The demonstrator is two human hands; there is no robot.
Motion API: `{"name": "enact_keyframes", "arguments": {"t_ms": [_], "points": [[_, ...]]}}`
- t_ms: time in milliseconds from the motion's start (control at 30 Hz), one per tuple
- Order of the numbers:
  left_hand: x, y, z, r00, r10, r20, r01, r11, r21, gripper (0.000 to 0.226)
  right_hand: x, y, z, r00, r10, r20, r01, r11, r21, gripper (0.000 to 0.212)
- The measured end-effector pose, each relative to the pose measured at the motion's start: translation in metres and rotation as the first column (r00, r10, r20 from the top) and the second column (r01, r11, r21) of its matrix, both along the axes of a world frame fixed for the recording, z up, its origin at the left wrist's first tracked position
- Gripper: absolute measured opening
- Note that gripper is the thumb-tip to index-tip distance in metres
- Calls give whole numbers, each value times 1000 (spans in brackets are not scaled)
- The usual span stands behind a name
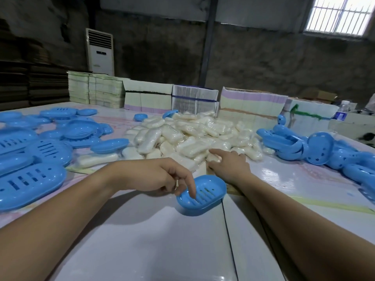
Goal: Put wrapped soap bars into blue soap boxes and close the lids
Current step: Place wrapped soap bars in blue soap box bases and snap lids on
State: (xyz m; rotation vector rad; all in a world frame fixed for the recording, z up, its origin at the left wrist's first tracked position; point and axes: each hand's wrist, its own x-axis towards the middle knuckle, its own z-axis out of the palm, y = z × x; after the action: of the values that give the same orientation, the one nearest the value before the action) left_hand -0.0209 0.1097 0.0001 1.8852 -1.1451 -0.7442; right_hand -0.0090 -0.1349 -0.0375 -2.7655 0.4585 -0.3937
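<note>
Soap bars [190, 136], each wrapped in clear film, are heaped at the middle of the desk [154, 236], beyond both hands. One open blue box [202, 195] with a slotted floor is located on the desk just in front of the heap, tilted toward the left.

Head view: the left hand [154, 175] is positioned at the left rim of the box. Its index finger is extended down into the box and touches the slotted floor; the remaining fingers [172, 184] are curled loosely at the rim. Whether the rim is pinched cannot be told. The right hand [230, 164] is laid on the near edge of the heap, with its fingers bent round a bar [214, 158]; the index finger is stretched over the top of it.

Blue box parts [34, 151] are spread over the left of the desk, and nested blue parts [312, 147] are stacked at the right. Bundled paper stacks [194, 100] are lined up behind the heap. A water bottle [342, 111] stands at the far right.
</note>
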Motion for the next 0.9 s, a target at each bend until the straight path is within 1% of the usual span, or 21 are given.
{"name": "enact_keyframes", "arguments": {"t_ms": [67,133,167,200,233,300,367,433,533,567,633,733,767,867,900], "points": [[-1,-2,-1,999,-11,50,9,1000,26,51,0,-4,0,998,29,62,-35,995,92,44],[-1,-4,-2,990,6,144,-10,999,32,50,-3,-6,1,983,45,176,-88,966,244,32],[-1,-4,-2,985,11,175,-17,999,32,49,-4,-7,2,970,39,241,-110,951,288,24],[-1,-4,-2,982,11,191,-17,999,30,49,-5,-6,2,956,33,292,-119,952,282,15],[-2,-5,-1,981,10,193,-14,1000,22,49,-6,-6,3,945,28,327,-114,963,245,10],[-1,-4,0,988,29,151,-27,1000,-15,48,-7,-5,3,935,27,355,-86,985,151,13],[-1,-2,2,993,40,112,-35,998,-45,45,-9,-6,2,932,46,360,-91,990,110,11],[-2,0,3,996,21,86,-17,999,-38,42,-13,-8,5,921,38,387,-109,980,164,17],[-3,1,3,997,-19,69,20,1000,-13,42,-23,-15,21,872,-27,489,-155,932,328,29],[-2,1,3,997,-17,73,18,1000,-11,42,-26,-16,30,861,-45,507,-186,900,394,32],[0,0,1,996,18,90,-16,1000,-24,43,-35,-17,51,862,-48,504,-266,804,531,33],[3,-2,-3,992,81,97,-76,996,-51,44,-54,-12,69,889,18,458,-331,717,613,28],[3,-3,-4,990,90,108,-85,995,-56,44,-59,-9,69,890,35,455,-361,665,653,28],[3,-4,-6,985,94,146,-86,995,-58,44,-70,-2,50,899,67,433,-421,402,813,30],[3,-4,-6,984,103,144,-95,993,-62,44,-72,0,44,908,62,413,-409,338,848,29]]}}
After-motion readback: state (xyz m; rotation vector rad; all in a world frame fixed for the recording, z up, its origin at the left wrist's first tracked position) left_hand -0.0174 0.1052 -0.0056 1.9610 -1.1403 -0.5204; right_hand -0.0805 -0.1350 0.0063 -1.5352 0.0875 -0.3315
